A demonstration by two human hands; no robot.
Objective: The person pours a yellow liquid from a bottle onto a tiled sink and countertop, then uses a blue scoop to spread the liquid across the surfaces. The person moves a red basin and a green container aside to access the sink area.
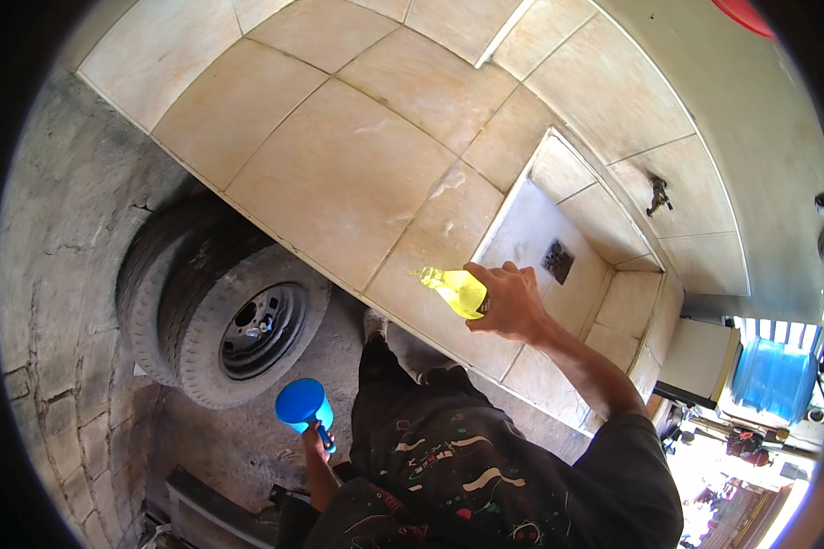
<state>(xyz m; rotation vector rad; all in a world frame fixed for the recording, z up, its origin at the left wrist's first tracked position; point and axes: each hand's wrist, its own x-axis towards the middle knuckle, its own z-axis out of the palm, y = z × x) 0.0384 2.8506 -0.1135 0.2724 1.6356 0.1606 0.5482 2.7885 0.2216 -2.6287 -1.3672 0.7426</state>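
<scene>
My right hand (515,304) is closed round the base of a clear yellow bottle (456,289). The bottle lies on a slant over the front of the tiled counter (357,146), its narrow neck pointing left; whether anything flows from it I cannot tell. Low on the left, my left hand (317,443) grips the handle of a blue plastic dipper (302,405), held in front of the counter beside my leg. The inside of the dipper cannot be made out. Wet patches (449,181) shine on the counter tiles.
A tiled basin (522,240) with a dark drain (558,262) is sunk into the counter at right, below a wall tap (658,195). Several used tyres (247,320) stand under the counter at left, near a block wall (55,302). A large blue water jug (775,380) stands far right.
</scene>
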